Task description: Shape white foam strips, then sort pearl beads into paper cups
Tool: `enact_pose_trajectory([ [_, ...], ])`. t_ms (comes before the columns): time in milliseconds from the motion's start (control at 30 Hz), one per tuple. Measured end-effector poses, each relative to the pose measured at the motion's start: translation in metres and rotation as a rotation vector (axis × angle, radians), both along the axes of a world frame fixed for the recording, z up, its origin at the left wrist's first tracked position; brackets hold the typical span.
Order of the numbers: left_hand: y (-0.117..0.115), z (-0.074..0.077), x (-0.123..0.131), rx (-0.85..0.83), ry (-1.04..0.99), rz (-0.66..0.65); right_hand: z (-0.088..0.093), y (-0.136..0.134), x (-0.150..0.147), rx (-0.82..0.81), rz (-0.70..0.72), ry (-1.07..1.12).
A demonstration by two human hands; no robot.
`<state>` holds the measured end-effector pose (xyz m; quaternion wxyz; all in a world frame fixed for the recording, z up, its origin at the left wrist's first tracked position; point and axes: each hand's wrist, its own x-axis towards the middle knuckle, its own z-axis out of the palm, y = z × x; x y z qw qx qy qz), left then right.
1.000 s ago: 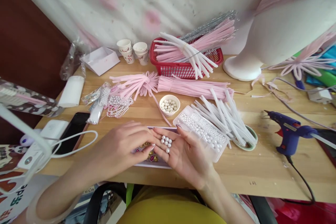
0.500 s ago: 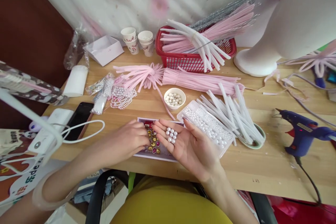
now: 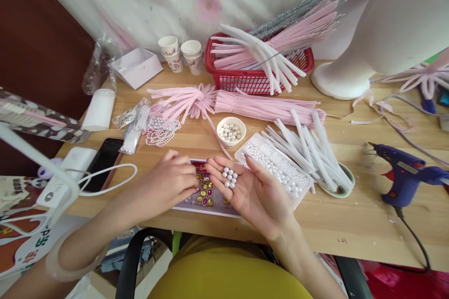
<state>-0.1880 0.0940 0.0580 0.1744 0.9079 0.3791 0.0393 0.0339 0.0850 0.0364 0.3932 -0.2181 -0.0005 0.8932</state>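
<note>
My right hand [image 3: 257, 196] is turned palm up with its fingers stretched out, cradling several white pearl beads [image 3: 229, 176] at the base of the fingers. Its fingertips reach over a shallow box [image 3: 210, 211] of gold and dark red gems [image 3: 204, 192]. At the box's left side, my left hand [image 3: 170, 184] is closed, back upward, fingers bent over the gems. Whatever its fingertips may hold is hidden. Just beyond the right hand lies a clear divided case of pearl beads [image 3: 277, 163]. A white bowl of pearls [image 3: 231, 131] stands behind the box.
Bundles of pink pipe cleaners [image 3: 263, 106] lie behind the bowl, before a red basket [image 3: 245, 84]. White pipe cleaners [image 3: 301, 149] rest on a green-rimmed dish. A blue glue gun [image 3: 403, 168] stands at right with its cord. Left are a phone [image 3: 105, 163] and a white cable [image 3: 122, 187].
My left hand has drawn slightly to the left and up, its fingers more bunched, showing more of the box. The right hand keeps its palm up with the pearls in nearly the same place.
</note>
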Motion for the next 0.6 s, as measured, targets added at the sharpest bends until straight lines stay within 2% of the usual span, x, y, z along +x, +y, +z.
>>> enact_pose_trajectory([
  [67,0.0,0.017,0.004,0.014,-0.145,0.112,0.0,0.0,-0.001,0.003,0.005,-0.005],
  [133,0.0,0.026,0.013,0.04,-0.278,0.182,0.0,0.0,-0.003,0.009,0.032,0.001],
  [300,-0.001,0.025,0.029,0.01,-0.369,0.182,0.0,0.001,-0.007,0.027,0.08,0.032],
  [433,0.001,0.028,0.011,-0.006,-0.411,0.257,-0.001,0.001,-0.006,0.023,0.063,0.051],
  [500,0.003,0.029,0.0,-0.061,-0.325,0.22,-0.002,0.001,-0.004,0.028,0.047,0.064],
  [600,0.005,0.019,-0.006,-0.214,-0.072,-0.001,-0.003,0.0,-0.003,0.031,0.036,0.069],
])
